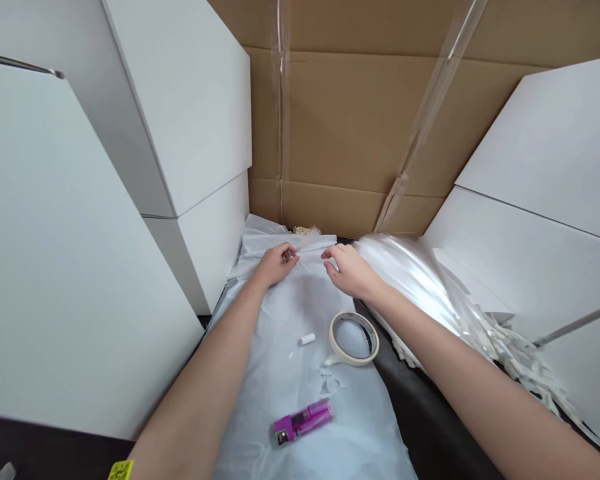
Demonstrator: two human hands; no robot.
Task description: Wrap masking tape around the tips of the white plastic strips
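A blurred, see-through wisp (pixel 309 239) stands out just above the centre of the frame, at the far end of a white sheet (pixel 275 393), as a person works over it bare-handed. The left hand (pixel 279 262), just beside the wisp, has its fingers curled in, thumb near the fingertips; whether it grips anything cannot be told. The right hand (pixel 347 270), across a gap from it, is loosely bent, thumb and forefinger parted, with nothing visible between them.

Handling so flimsy a piece well would likely call for a light fingertip pinch at opposite edges, an even, gentle pull and slow movements, since a quick one could crumple or tear it. Keeping both wrists low over the sheet should help steady the work.

Nearer the lower middle of the frame lie a small white tube (pixel 307 339), a roll of tape (pixel 353 359) with its end lifted, some shreds (pixel 331 384) and a purple lighter (pixel 305 422); the roll is best left clear of the right forearm, where its loose end could snag. At right, a glossy heap (pixel 420 267) of clear strips lies beyond that forearm. White boxes (pixel 205 100) rise at upper left, more at right, with cardboard (pixel 337 123) closing off the top.
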